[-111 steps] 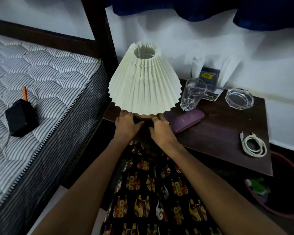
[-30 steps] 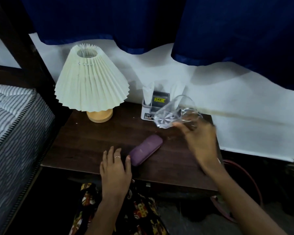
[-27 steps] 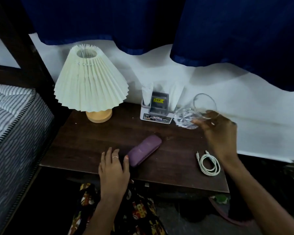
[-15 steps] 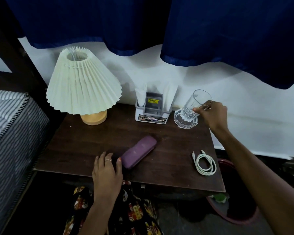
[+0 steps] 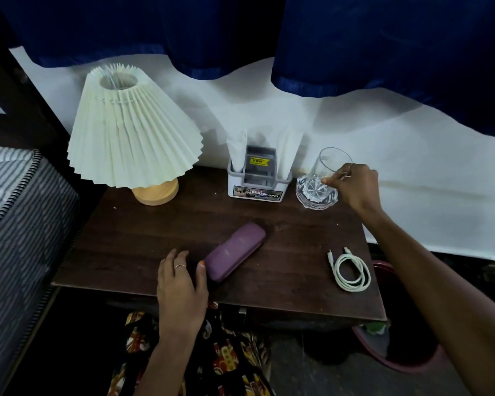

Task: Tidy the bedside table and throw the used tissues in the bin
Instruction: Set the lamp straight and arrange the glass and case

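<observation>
The right hand (image 5: 355, 184) has its grip pinched on the glass (image 5: 327, 170), which leans a little and sits in the clear glass dish (image 5: 317, 195) at the back of the tabletop (image 5: 155, 238). The glass looks hard, smooth and easy to break, so it is best held round its side, low down. The left hand (image 5: 182, 284) lies flat with its grip apart, its thumb touching the purple case (image 5: 235, 251). No used tissues show on the tabletop.
</observation>
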### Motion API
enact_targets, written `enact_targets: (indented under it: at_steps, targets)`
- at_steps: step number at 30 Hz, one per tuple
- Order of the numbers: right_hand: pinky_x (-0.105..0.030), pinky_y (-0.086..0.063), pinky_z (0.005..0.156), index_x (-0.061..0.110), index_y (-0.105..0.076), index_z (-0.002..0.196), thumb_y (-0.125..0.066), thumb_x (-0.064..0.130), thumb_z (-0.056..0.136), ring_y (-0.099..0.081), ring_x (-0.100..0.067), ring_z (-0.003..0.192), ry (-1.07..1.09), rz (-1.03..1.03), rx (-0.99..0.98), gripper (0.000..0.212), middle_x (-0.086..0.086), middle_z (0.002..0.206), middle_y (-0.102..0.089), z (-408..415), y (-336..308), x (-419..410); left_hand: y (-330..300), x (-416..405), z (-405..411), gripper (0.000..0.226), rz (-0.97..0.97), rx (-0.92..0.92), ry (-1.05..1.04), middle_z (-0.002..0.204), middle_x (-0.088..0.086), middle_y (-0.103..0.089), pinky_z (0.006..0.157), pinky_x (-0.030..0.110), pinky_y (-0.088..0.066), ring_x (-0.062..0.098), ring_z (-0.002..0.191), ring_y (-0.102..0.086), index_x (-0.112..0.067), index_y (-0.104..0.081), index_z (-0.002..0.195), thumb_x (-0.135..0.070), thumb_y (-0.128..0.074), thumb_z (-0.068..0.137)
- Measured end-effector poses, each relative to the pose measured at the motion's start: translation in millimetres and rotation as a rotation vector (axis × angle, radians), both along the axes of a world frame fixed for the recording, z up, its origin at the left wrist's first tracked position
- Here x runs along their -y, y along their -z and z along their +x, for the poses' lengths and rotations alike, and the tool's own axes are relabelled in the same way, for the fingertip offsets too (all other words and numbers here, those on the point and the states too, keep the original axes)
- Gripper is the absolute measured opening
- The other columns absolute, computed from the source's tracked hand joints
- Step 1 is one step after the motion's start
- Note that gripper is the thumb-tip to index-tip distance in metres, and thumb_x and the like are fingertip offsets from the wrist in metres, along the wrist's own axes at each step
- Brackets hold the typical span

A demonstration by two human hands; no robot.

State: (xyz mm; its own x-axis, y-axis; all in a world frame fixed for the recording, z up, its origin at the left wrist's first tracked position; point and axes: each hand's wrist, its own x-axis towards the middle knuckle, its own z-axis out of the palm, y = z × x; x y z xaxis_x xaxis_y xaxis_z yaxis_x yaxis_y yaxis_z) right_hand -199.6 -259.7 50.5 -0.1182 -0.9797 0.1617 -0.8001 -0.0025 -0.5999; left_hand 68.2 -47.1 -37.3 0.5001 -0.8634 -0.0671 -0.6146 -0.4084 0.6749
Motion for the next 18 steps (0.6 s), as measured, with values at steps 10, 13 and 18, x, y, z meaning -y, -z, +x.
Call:
enact_targets:
  at_steps: [10,13,18]
  targets:
    - [-0.025,-0.041,0.067,0.004,-0.071,0.076,-0.079,0.025,0.071,-0.064,-0.025,0.073,-0.021,-0.002,-0.035,0.023,-0.017,0.077,-0.071,3.0,4.7,-1.0,-2.9,0.9,0.8,0.044,0.003,-0.023,-0.021,0.144,0.014,-0.037,0.110,0.047,-0.032,0.028,0.137,-0.030,-0.005,-0.047,0.131,-0.027,-0.051,0.093]
    - [-0.024,-0.038,0.070,0.005,-0.070,0.080,-0.077,0.026,0.074,-0.064,-0.027,0.079,-0.025,-0.006,-0.060,0.022,-0.017,0.084,-0.072,3.4,5.3,-0.8,-4.0,0.1,0.4,0.044,-0.001,-0.029,-0.027,0.144,0.014,-0.039,0.111,0.046,-0.031,0.027,0.137,-0.030,-0.004,-0.048,0.131,-0.027,-0.051,0.094]
    - [-0.024,-0.044,0.083,0.012,-0.062,0.118,-0.074,0.023,0.079,-0.063,-0.024,0.096,-0.062,0.010,-0.001,0.043,-0.011,0.110,-0.068,-2.3,-1.0,-16.4,-4.6,-2.6,1.5,0.044,-0.006,-0.041,-0.030,0.143,0.015,-0.040,0.110,0.043,-0.031,0.027,0.137,-0.030,-0.003,-0.047,0.131,-0.028,-0.049,0.094]
